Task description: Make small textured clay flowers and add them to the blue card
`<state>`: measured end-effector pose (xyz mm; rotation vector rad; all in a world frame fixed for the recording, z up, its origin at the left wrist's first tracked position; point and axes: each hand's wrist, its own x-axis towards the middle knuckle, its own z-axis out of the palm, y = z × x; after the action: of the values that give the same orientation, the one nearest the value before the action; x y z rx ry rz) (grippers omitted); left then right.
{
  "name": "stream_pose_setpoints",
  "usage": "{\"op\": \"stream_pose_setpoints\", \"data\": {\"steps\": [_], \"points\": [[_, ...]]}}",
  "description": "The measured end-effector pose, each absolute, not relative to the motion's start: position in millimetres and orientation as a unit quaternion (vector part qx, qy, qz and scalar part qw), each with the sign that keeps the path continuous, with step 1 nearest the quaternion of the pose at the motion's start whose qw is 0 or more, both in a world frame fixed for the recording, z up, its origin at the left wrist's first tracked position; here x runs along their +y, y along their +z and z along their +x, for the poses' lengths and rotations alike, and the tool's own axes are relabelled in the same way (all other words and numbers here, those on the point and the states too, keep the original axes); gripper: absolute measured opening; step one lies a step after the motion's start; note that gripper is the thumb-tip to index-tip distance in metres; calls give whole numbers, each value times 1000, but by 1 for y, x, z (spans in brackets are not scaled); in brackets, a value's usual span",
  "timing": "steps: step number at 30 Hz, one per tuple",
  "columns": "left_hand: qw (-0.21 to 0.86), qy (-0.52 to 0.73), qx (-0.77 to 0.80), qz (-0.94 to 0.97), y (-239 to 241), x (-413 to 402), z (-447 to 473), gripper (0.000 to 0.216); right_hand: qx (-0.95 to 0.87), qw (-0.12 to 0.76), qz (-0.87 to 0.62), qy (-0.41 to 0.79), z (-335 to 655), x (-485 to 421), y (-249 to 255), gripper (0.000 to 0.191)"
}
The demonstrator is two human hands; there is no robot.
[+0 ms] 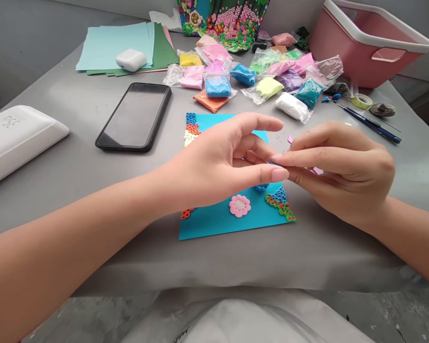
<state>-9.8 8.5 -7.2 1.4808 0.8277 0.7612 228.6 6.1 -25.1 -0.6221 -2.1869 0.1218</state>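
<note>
My left hand is over a blue sheet, its index finger raised and its thumb and middle finger closed around a small strip of blue clay. The fingertips of my right hand pinch at the same strip, touching my left fingertips, which partly hide it. Below them on the sheet lies a pink clay flower with a pale centre. A blue clay shape sits partly hidden under my left thumb. Small clay rings in blue, red and green fill the lower right corner.
Bags of coloured clay lie behind the sheet. A phone, a white case on paper sheets and a white device are leftward. A pink basket, tape and a blue pen-like tool are rightward.
</note>
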Motion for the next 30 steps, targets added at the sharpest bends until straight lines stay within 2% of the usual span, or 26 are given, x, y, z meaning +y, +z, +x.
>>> {"op": "stream_pose_setpoints", "data": {"steps": [9, 16, 22, 25, 27, 28, 30], "points": [[606, 329, 379, 617, -4, 11, -10, 44, -876, 418, -240, 26, 229, 2, -21, 21], [631, 332, 379, 590, -1, 10, -8, 34, -877, 414, -243, 37, 231, 0, -21, 33], [626, 333, 378, 595, 2, 6, -10, 31, -878, 412, -238, 49, 229, -2, -14, 23], [586, 349, 406, 608, 3, 7, -11, 31, -819, 478, -289, 134, 223, -1, -17, 16], [561, 367, 426, 607, 2, 8, -10, 22, -761, 527, -312, 214, 221, 2, -21, 8], [550, 374, 436, 607, 1, 9, -10, 16, -737, 542, -314, 254, 220, 4, -23, 9], [532, 377, 452, 609, 0, 10, -9, 14, -717, 541, -322, 300, 222, 7, -26, 21]]}}
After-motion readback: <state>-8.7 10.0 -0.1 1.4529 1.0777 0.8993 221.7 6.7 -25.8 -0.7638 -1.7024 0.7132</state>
